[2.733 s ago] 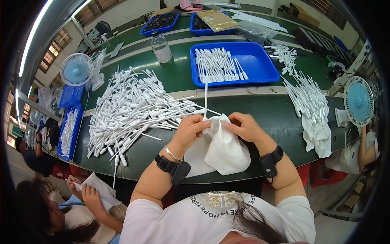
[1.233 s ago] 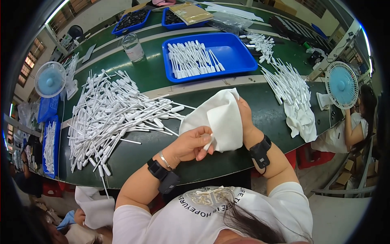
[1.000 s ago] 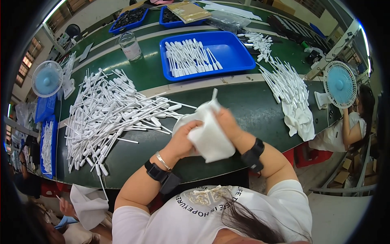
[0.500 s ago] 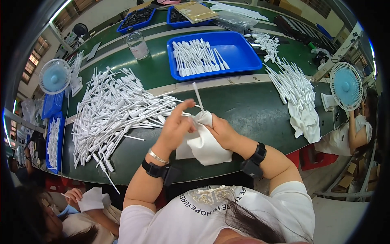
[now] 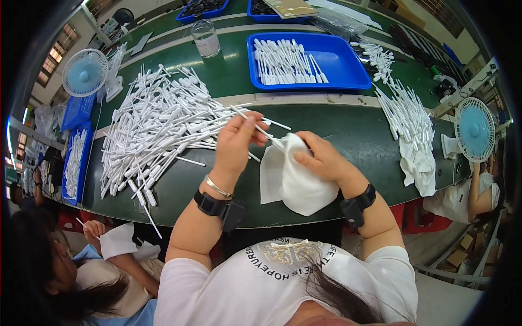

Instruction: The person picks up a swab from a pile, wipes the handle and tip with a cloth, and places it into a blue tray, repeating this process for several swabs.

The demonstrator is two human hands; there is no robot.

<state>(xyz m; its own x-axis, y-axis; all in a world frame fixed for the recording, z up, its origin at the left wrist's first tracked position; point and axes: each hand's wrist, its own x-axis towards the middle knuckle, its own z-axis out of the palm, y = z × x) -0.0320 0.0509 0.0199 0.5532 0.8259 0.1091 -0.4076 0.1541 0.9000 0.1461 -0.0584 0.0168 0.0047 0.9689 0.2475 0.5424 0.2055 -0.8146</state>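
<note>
My left hand [image 5: 235,144] is closed, its fingertips pinching the thin shaft of a white plastic stick [image 5: 276,142]. The stick slants down to the right into a white cloth [image 5: 307,190]. Folded around the stick's thicker end, the cloth is gripped by my right hand [image 5: 325,162], whose thumb presses on top. Most of that thicker end is hidden. The cloth's lower part hangs loose over the table's near edge. Left of my left hand lies a large heap of similar white sticks [image 5: 163,130], thin at one end and wider at the other.
Beyond my hands a blue tray [image 5: 348,73] holds rows of sticks, with a clear bottle [image 5: 206,43] to its left. More sticks [image 5: 405,117] rest on a cloth at the right, beside a fan [image 5: 474,130]. A person [image 5: 92,239] works at lower left.
My left hand, its fingers raised and apart before, now pinches the stick's shaft. The stick has tipped from nearly upright toward the left. The view has shifted slightly.
</note>
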